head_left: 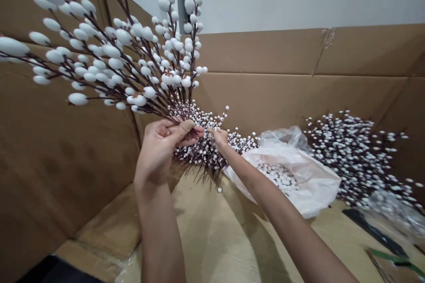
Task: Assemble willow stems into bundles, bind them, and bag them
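My left hand [162, 146] is shut around the lower stems of a large bunch of artificial pussy willow branches [111, 51], which fans up and to the left with dark stems and white oval buds. My right hand [219, 138] reaches in from the lower right. Its thumb and forefinger pinch a thin dark stem close to my left fingertips. Behind both hands lies a mass of smaller white-beaded branches [202, 152], partly hidden by my hands.
A translucent plastic bag [292, 177] holding white-beaded sprays lies to the right, with a larger heap of beaded branches [352, 159] beyond it. Cardboard sheets [259, 53] form the walls and floor. A black strip [373, 230] and green pieces lie at lower right.
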### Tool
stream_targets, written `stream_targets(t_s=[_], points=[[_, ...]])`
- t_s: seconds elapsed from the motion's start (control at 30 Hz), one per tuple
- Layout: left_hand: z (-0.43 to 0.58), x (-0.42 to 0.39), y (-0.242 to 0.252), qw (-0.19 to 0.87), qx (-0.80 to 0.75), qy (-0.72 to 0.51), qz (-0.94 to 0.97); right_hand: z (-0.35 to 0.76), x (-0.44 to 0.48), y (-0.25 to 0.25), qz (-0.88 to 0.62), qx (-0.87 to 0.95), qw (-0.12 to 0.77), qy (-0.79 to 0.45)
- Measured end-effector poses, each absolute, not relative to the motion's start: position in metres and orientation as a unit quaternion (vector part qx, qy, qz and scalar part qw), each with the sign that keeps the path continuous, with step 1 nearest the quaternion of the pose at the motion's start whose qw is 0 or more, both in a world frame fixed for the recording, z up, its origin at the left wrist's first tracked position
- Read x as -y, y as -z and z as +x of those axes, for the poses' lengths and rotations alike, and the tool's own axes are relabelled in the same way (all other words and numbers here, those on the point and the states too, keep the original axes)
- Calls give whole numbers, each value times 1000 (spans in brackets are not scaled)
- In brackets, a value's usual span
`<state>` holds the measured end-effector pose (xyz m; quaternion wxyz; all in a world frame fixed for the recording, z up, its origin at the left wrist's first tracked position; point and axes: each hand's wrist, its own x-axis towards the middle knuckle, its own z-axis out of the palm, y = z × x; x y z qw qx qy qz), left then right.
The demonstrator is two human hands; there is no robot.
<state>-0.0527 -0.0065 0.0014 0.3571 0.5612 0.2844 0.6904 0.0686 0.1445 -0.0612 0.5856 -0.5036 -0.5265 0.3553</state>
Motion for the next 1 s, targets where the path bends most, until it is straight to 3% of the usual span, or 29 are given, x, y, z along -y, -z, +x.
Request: stream_targets(t_s=[0.37, 0.77, 1.0], points=[[-56, -6, 2, 370, -288, -683, 559, 127, -166, -4, -322, 589, 657, -343], [-36, -14, 2, 393, -316, -656, 561, 176, -88, -47, -215, 614, 633, -419], [-16, -12, 0, 466, -293, -542, 635, 187, -19, -61, -146, 692, 587, -393]])
